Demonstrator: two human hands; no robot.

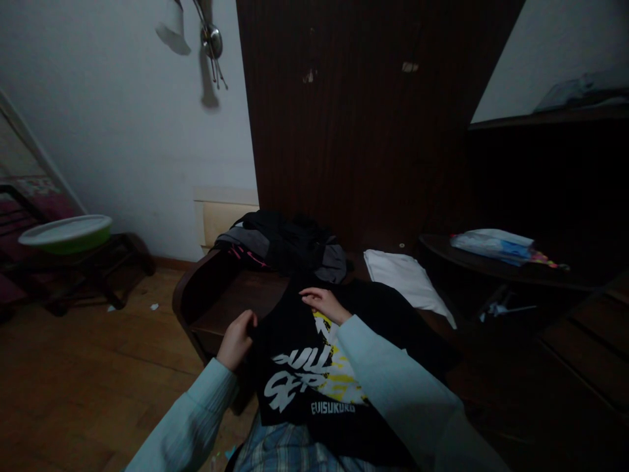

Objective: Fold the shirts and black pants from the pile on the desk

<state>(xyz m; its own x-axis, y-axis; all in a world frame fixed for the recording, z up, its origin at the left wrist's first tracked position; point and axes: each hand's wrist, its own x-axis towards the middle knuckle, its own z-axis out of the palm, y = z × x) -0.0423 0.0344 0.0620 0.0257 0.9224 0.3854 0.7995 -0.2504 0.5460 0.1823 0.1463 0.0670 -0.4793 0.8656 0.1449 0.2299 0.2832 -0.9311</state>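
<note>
A black T-shirt with white and yellow lettering lies spread in front of me, its near part over my lap. At its left edge my left hand is closed, fingers curled on the fabric; the fingertips are partly hidden. My right hand rests on the upper part of the shirt above the print, fingers stretched out to the left and holding nothing that I can see. Beyond the shirt sits a heap of dark and grey clothes. A folded white cloth lies to the right of it.
The shirt lies partly on a dark wooden bench with a raised rounded left end. Dark shelves on the right hold a plastic packet. A green-and-white basin stands on a low stool at far left. A lamp hangs on the wall.
</note>
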